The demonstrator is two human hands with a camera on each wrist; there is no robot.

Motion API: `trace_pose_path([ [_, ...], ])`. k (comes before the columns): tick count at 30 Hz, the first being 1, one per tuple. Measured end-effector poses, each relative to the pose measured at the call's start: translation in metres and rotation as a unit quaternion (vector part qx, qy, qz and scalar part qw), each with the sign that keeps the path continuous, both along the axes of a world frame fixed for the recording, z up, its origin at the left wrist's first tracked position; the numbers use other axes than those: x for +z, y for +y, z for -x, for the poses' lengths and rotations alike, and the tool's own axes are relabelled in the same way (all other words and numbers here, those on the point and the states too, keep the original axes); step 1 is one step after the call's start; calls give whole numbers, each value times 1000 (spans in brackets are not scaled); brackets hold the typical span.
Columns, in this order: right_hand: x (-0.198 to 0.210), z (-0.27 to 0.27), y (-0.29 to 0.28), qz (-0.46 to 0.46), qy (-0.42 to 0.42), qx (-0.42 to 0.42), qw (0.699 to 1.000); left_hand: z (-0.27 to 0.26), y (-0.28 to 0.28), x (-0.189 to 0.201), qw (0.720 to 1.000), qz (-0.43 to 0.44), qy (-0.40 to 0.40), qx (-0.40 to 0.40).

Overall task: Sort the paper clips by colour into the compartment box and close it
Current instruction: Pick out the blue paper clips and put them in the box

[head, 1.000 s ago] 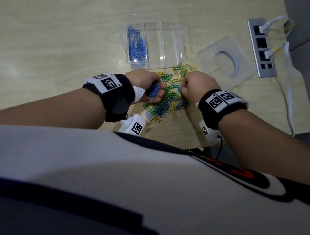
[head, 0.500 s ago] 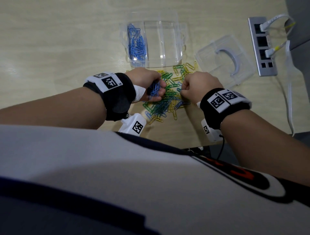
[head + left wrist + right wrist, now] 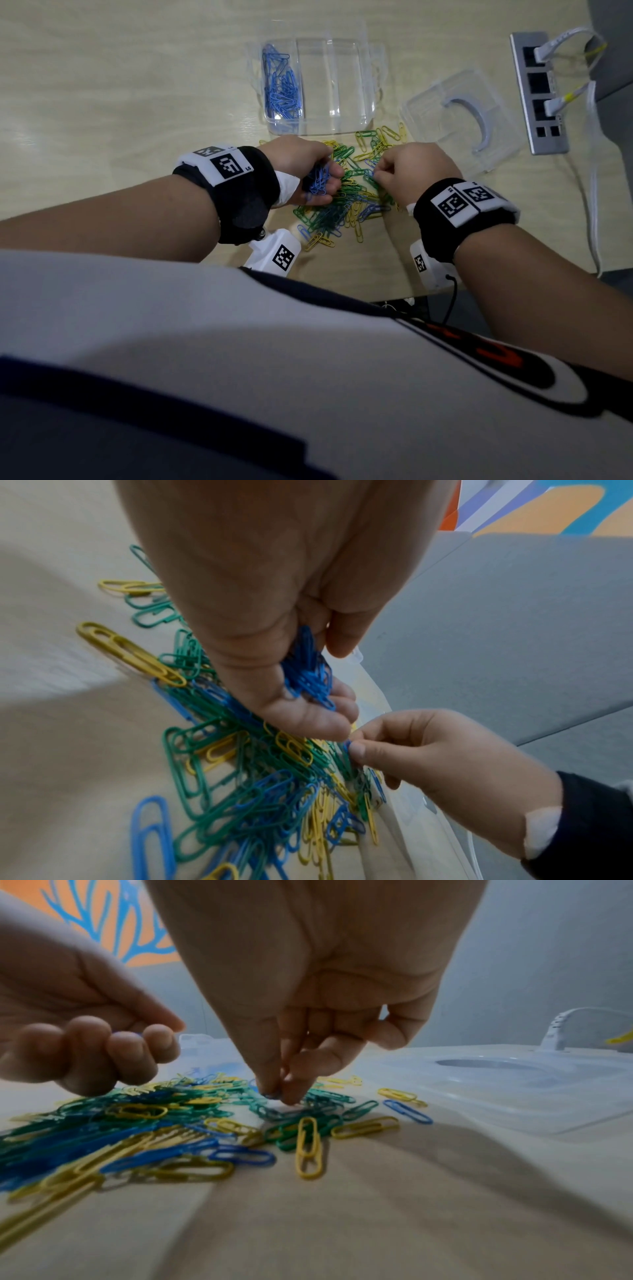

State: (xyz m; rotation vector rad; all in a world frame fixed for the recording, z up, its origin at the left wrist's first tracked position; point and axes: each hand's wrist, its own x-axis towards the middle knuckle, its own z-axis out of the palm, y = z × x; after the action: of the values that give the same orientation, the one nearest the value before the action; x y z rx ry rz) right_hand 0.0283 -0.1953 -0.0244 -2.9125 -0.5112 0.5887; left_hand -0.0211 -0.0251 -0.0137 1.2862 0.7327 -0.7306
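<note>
A mixed pile of blue, green and yellow paper clips lies on the wooden table in front of the clear compartment box. Its left compartment holds blue clips; the other compartments look bare. My left hand hovers over the pile's left side, its curled fingers holding a bunch of blue clips. My right hand is over the pile's right side, thumb and forefinger pinching a single blue clip at the pile's top.
The box's clear lid lies apart on the table to the right of the box. A grey power strip with white plugs and cables sits at the far right. The table's near edge runs just below my wrists.
The right hand's fingertips have shifted slightly left into the pile and closed on a blue clip. The left hand keeps its bunch and has hardly moved.
</note>
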Motion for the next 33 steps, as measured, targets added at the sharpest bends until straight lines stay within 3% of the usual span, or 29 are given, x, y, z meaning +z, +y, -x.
trace_pose_path([
  [3, 6, 1, 3, -85, -23, 5, 996, 0, -2, 0, 1000, 3, 3, -4],
  [7, 16, 17, 19, -242, 54, 13, 969, -1, -6, 1, 999, 6, -7, 43],
  [9, 14, 20, 21, -277, 46, -7, 960, -1, -5, 2, 999, 16, -12, 50],
  [11, 9, 15, 18, -248, -13, -33, 968, 1, -4, 2, 1000, 24, -8, 15],
  [14, 1, 2, 5, -69, -54, -25, 996, 2, -2, 3, 1000, 20, -2, -14],
  [21, -10, -2, 2, 89, -86, 71, 990, 2, 3, 3, 1000, 4, -1, -25],
  [30, -7, -1, 6, 91, -46, 69, 992, 2, 3, 4, 999, 4, 0, -32],
  [33, 3, 2, 5, 10, -49, 59, 997, 1, 4, 3, 999, -1, -2, -34],
])
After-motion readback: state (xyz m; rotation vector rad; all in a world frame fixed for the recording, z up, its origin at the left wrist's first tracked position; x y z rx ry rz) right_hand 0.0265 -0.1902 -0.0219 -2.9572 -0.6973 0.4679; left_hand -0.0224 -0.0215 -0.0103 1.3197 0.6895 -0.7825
